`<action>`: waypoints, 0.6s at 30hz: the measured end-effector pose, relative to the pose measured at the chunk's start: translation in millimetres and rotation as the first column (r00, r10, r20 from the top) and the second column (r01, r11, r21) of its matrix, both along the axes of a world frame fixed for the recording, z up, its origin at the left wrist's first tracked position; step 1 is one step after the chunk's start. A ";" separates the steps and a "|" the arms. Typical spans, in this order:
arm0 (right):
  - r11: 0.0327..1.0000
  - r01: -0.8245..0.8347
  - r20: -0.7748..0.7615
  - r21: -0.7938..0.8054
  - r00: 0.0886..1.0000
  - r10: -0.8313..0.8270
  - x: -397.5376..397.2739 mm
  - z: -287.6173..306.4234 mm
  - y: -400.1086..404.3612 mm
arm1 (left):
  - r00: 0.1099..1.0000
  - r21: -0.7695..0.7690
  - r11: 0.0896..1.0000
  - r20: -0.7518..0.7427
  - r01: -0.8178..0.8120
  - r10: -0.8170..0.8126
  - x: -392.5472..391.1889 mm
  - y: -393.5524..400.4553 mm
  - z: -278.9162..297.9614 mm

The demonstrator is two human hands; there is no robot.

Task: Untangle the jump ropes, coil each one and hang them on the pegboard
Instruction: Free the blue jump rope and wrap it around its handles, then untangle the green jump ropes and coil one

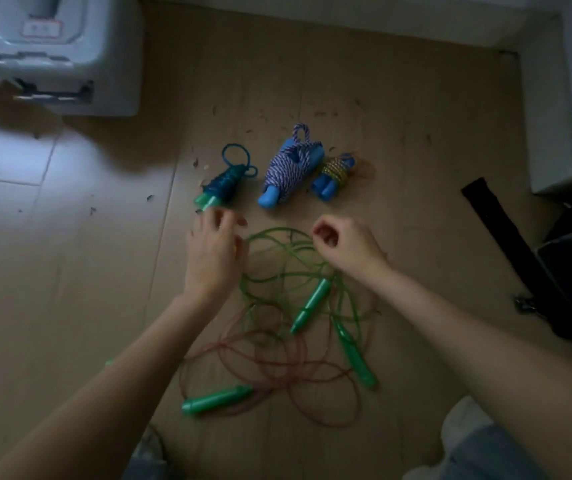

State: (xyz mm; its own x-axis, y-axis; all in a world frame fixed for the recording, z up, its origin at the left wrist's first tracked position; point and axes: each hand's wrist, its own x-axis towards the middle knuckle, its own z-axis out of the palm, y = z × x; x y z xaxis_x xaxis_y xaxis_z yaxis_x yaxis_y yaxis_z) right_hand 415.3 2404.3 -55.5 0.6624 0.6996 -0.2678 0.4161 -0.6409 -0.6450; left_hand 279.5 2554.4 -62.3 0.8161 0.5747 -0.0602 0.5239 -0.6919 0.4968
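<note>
At centre left, the left hand (212,251) hovers released. Below centre, the green rope (277,268) and red rope (277,368) lie tangled on the floor. The right hand (343,245) seems to pinch the green cord (blurred); pulling could tighten knots.

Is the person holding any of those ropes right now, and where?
The right hand seems to pinch the green rope at the top of its loops. The left hand is blurred; no grip shows.
</note>
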 end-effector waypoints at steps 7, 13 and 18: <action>0.729 -0.539 -0.009 -0.422 0.806 0.591 -41.8 -11.7 -53.5 | 0.856 -0.129 0.868 -0.148 0.479 -0.495 -69.1 -65.0 -27.0; 0.888 -0.166 0.103 -0.428 0.968 0.230 -67.2 -6.7 -77.0 | 0.911 -0.044 0.968 -0.331 0.247 -0.247 -47.7 -94.4 -41.3; 0.730 -0.175 -0.024 -0.660 0.977 0.212 -95.2 -21.4 -91.3 | 0.849 -0.021 0.965 -0.471 0.262 -0.241 -21.5 -100.4 -24.0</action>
State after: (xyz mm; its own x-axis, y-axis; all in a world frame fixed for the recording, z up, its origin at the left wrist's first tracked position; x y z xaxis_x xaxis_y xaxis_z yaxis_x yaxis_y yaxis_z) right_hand 320.1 2313.0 -76.9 0.5578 0.4778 -0.6786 0.5977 -0.7986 -0.0709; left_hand 257.9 2454.0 -86.3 0.8157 0.3643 -0.4494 0.4914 -0.8462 0.2059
